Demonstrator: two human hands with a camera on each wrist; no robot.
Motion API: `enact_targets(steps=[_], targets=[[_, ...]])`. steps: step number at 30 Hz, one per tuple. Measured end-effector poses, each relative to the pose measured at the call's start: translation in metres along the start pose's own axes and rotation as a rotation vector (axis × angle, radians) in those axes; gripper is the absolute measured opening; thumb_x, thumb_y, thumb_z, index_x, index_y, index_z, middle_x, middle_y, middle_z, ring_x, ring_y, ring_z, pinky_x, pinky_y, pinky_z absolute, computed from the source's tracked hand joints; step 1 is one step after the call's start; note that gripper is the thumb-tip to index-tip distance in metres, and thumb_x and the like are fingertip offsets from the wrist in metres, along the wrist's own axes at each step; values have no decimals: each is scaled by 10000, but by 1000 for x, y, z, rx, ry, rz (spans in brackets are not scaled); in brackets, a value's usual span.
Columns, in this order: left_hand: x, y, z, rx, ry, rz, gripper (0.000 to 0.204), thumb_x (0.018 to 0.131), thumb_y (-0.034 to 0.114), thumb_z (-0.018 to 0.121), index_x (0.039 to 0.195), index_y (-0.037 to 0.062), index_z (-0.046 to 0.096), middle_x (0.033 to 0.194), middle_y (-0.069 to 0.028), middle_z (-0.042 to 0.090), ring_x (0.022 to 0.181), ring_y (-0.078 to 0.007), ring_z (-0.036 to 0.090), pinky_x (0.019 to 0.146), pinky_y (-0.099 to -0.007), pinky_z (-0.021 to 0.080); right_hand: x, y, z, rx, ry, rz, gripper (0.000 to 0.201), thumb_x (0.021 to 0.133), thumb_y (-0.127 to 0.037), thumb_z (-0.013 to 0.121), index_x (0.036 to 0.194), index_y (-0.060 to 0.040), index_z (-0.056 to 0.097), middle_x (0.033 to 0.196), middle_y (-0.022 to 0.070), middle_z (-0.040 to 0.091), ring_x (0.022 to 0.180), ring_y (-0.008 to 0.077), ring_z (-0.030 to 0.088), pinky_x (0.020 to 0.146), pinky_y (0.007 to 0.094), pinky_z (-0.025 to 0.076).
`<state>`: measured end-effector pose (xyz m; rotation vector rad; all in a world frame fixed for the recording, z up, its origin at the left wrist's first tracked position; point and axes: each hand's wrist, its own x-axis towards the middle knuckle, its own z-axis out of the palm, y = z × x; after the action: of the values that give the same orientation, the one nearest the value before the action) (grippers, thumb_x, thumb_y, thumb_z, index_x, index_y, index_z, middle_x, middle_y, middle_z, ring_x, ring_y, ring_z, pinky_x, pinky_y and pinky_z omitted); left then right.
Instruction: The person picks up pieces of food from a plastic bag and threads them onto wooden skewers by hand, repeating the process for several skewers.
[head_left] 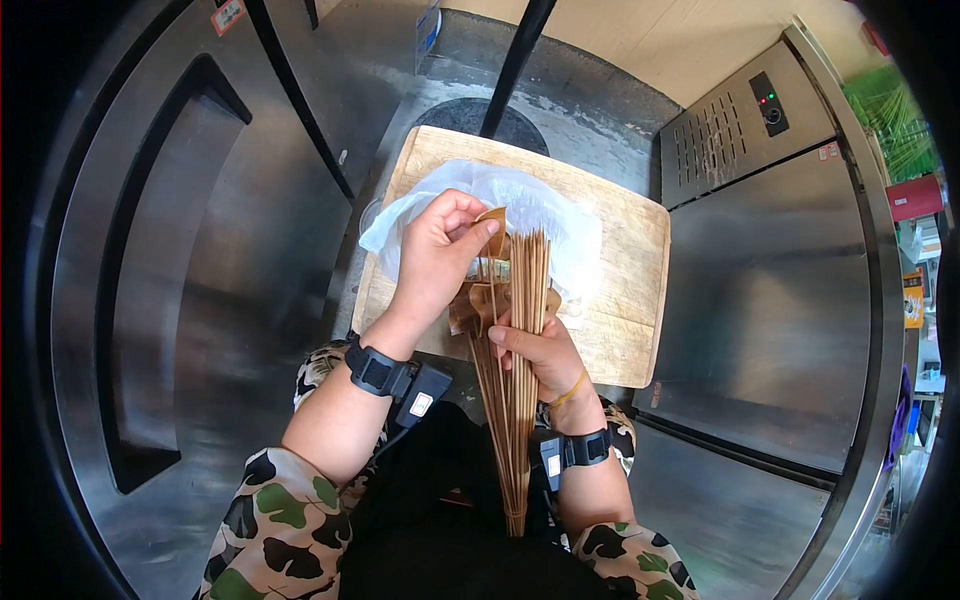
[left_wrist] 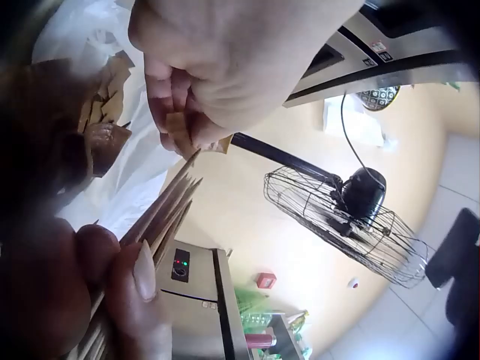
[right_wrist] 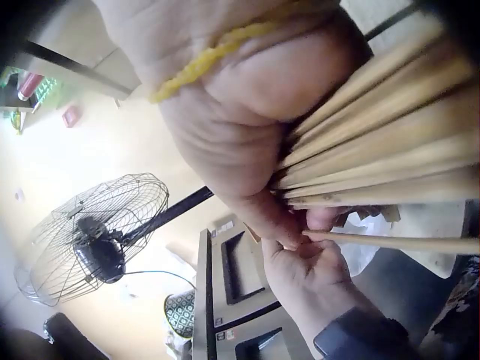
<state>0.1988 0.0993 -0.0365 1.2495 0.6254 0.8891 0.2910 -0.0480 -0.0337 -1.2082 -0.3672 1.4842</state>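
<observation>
My left hand [head_left: 432,250] pinches a thin brown slice [head_left: 492,217], which looks like dried tofu, between thumb and fingers above the skewer tips. A thick bundle of bamboo skewers [head_left: 526,300] is gripped in my right hand [head_left: 548,358], points away from me, blunt ends toward my lap. Left of the bundle, several skewers with folded brown slices [head_left: 468,308] on them fan out. One single skewer [right_wrist: 390,241] stands apart from the bundle in the right wrist view. More brown slices [left_wrist: 111,101] lie by the white plastic bag [left_wrist: 142,180] in the left wrist view.
The bag lies on a wooden board [head_left: 630,290] in front of me. Steel fridges stand close on both sides, one left [head_left: 230,290] and one right [head_left: 760,320]. A black pole [head_left: 515,65] rises behind the board, carrying a wire-caged fan [left_wrist: 337,210].
</observation>
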Motion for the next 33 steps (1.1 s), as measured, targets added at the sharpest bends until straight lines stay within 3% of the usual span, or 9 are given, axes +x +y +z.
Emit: enact_targets(steps=[11, 17, 20, 23, 27, 30, 33], targets=[[-5, 7, -6, -24, -118, -35, 84, 869, 37, 593, 897, 47, 514, 841, -6, 629, 750, -26, 548, 662, -170, 423, 3, 3, -2, -3, 39, -14, 89, 791, -63, 679, 826, -39, 601, 677, 28, 594, 566, 91, 541, 527, 205, 429], [-10, 10, -11, 151, -193, -65, 57, 869, 36, 593, 886, 38, 538, 802, 11, 630, 735, -11, 534, 644, -165, 412, 3, 5, -7, 24, 31, -24, 72, 799, -55, 666, 833, -39, 605, 688, 29, 600, 581, 91, 545, 532, 198, 429], [-15, 14, -10, 268, -306, -167, 58, 868, 23, 588, 906, 31, 545, 801, 19, 621, 726, -1, 518, 632, -160, 401, 4, 4, -7, 23, 35, -29, 73, 802, -55, 664, 842, -38, 605, 690, 27, 598, 583, 91, 545, 533, 196, 428], [-16, 11, -5, 190, -180, -56, 52, 864, 11, 586, 900, 28, 553, 792, 30, 608, 730, 6, 513, 615, -157, 393, 3, 4, -5, 17, 47, -30, 82, 804, -57, 664, 854, -34, 603, 690, 26, 597, 579, 90, 543, 533, 196, 428], [-18, 8, 2, 303, -74, 72, 33, 863, 9, 582, 871, 22, 552, 760, 37, 582, 677, -3, 483, 593, -159, 388, 4, 5, -4, -5, 43, -27, 91, 798, -50, 665, 855, -36, 595, 699, 39, 601, 568, 99, 541, 533, 204, 433], [-15, 10, 1, 487, -11, 232, 52, 832, 30, 614, 835, 5, 568, 705, -33, 611, 636, -59, 560, 573, -204, 437, 4, 4, -4, -15, 36, -25, 93, 798, -48, 664, 856, -39, 593, 706, 46, 605, 568, 103, 543, 535, 208, 435], [-12, 4, 2, 278, -15, 40, 65, 836, 35, 613, 843, 8, 554, 697, -24, 604, 622, -50, 534, 564, -213, 430, 3, 4, -5, -16, 26, -32, 92, 803, -51, 662, 866, -25, 600, 711, 47, 609, 579, 99, 549, 541, 204, 437]])
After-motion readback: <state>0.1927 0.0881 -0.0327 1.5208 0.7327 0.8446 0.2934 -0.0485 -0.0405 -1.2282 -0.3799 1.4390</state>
